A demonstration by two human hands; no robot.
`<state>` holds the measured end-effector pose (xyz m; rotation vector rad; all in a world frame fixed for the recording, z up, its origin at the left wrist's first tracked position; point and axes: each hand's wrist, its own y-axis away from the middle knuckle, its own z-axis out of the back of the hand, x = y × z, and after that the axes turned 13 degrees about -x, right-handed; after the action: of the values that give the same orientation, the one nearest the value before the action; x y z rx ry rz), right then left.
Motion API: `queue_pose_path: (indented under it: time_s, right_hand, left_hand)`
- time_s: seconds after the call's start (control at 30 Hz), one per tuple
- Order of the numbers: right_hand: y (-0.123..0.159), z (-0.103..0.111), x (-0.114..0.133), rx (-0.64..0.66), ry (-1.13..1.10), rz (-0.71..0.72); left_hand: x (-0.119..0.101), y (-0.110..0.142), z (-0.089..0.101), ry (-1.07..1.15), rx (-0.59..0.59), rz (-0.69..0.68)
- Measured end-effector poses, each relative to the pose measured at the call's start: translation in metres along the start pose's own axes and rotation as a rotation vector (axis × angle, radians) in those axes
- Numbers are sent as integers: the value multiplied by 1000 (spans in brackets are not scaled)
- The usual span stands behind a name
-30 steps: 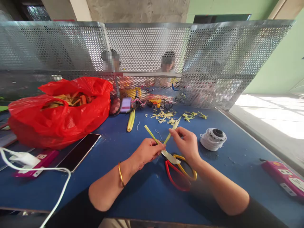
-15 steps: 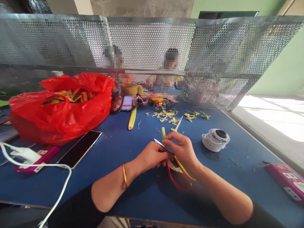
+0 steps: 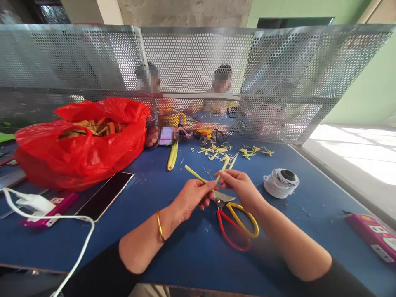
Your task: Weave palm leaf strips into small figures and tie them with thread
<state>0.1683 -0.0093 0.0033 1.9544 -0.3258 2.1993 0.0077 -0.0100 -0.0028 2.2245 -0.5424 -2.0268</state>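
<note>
My left hand (image 3: 193,197) is closed, with thumb and finger pinching a yellow-green leaf strip (image 3: 194,173) that points up and left. My right hand (image 3: 240,185) pinches another pale green strip (image 3: 222,169), which crosses the first one at my left fingertips. Just below my hands are scissors (image 3: 220,201) with one red and one yellow handle, their blades parted. One blade shows between my hands; the other is partly hidden by my left fingers, and I cannot tell whether those fingers touch it. Cut leaf scraps (image 3: 216,149) lie beyond my hands.
A red plastic bag (image 3: 83,152) of leaf pieces stands at left, near a phone (image 3: 107,196) and a white cable (image 3: 82,247). A folded leaf bundle (image 3: 172,159) lies ahead. White thread spool (image 3: 280,184) and purple power strip (image 3: 374,237) are at right. Perforated metal screen (image 3: 198,53) behind.
My right hand has turned and drawn slightly back, with the strip slanting up. The left strip now points up-left. The scissors' handles have spread apart and more of their blades shows.
</note>
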Motion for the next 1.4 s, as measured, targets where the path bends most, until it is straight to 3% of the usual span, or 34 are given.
queue_pose_path:
  time_s: [0.07, 0.4, 0.47, 0.6, 0.67, 0.8, 0.87, 1.17, 1.4]
  right_hand:
    - [3, -3, 2, 100, -44, -81]
    - [4, -8, -8, -12, -75, -20]
    - [3, -7, -9, -59, 21, 73]
    - [9, -2, -3, -293, 271, 426]
    - [16, -3, 0, -246, 355, 490]
    - [26, -11, -6, 70, 372, 369]
    - [26, -17, -13, 144, 342, 289]
    - [24, -26, -30, 135, 170, 117]
    - [26, -23, -26, 143, 186, 197]
  left_hand:
    - [1, 1, -1, -36, 48, -1]
    - [2, 4, -6, -122, 27, 9]
    - [1, 3, -6, -94, -31, 17]
    - [-7, 0, -2, 130, -182, 12]
    - [-10, -3, 2, 245, -231, -6]
    - [-7, -6, 2, 370, -248, -42]
    - [-2, -6, -1, 388, -244, -44]
    - [2, -1, -8, 381, -270, -7]
    - [3, -6, -6, 414, -271, -8]
